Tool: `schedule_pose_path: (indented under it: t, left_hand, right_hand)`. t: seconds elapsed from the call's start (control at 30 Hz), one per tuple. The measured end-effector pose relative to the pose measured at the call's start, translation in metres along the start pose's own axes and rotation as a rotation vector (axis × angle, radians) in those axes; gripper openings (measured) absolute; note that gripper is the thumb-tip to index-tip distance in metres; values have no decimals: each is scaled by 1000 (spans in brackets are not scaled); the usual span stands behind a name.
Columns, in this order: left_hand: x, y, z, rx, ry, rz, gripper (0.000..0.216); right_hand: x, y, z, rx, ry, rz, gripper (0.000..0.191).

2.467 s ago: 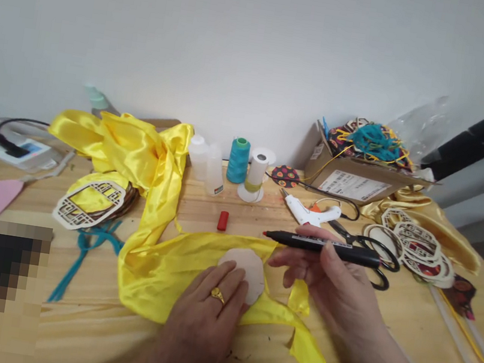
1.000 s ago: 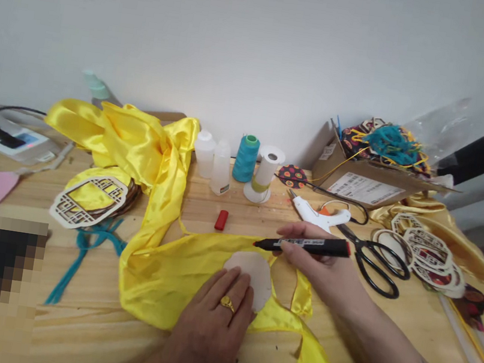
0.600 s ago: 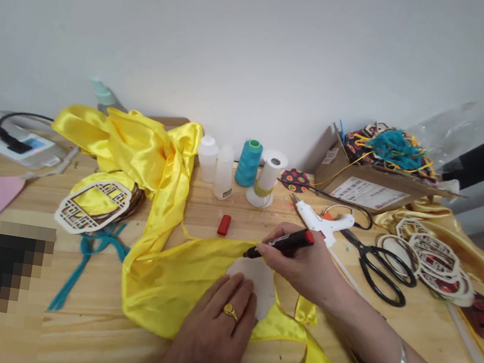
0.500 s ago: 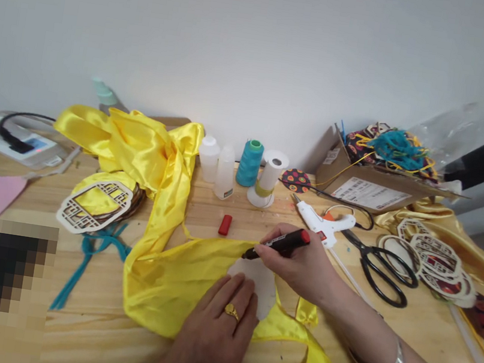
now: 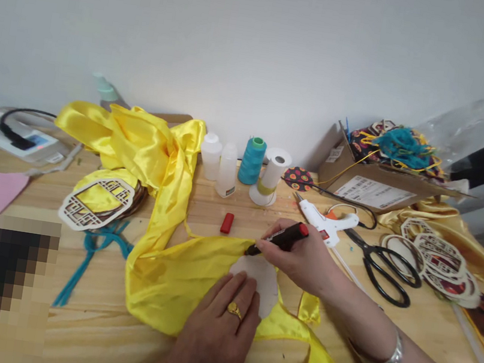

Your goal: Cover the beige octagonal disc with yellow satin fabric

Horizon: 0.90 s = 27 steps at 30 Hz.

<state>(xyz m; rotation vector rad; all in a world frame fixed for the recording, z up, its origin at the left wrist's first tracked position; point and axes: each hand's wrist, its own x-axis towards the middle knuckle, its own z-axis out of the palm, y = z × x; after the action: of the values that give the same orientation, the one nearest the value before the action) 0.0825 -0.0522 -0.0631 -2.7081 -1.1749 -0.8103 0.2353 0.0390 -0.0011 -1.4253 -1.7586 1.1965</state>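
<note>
A white round template (image 5: pixel 267 282) lies on the yellow satin fabric (image 5: pixel 168 279), which is spread over the wooden table. My left hand (image 5: pixel 226 318), with a ring on one finger, rests flat on the template, fingers stretched out and pressing it down. In my right hand (image 5: pixel 290 255) is a black marker (image 5: pixel 281 240) with a red end. Its tip touches down at the template's upper left edge; whether it has left a line there I cannot tell. The red marker cap (image 5: pixel 227 223) lies by itself just beyond the fabric.
Behind stand two plastic bottles (image 5: pixel 227 170), a teal thread spool (image 5: pixel 252 162) and a white spool (image 5: pixel 271 177). To the right are a glue gun (image 5: pixel 320 220), black scissors (image 5: pixel 386 267), patterned wooden frames (image 5: pixel 443 260) and a cardboard box (image 5: pixel 372 189). More frames (image 5: pixel 95 205) lie left.
The marker tip has moved slightly along the template's upper edge, and the marker leans a little differently. My left hand stays on the template. The whole view has shifted slightly.
</note>
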Motion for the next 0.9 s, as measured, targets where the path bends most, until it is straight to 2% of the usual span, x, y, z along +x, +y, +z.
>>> schedule_pose_path:
  t: [0.43,0.67,0.9]
  left_hand:
    - [1,1,2,2,53,-9,23]
    - [1,0,-1,5,-12,9,26]
    - [-1,0,-1,13,-8,8,27]
  right_hand:
    - [6,3,-1,-89,-56,-55,13]
    - [8,0,-5,-134,-112,-65,10]
    - [7,2,-8,-102,-105,-58,8]
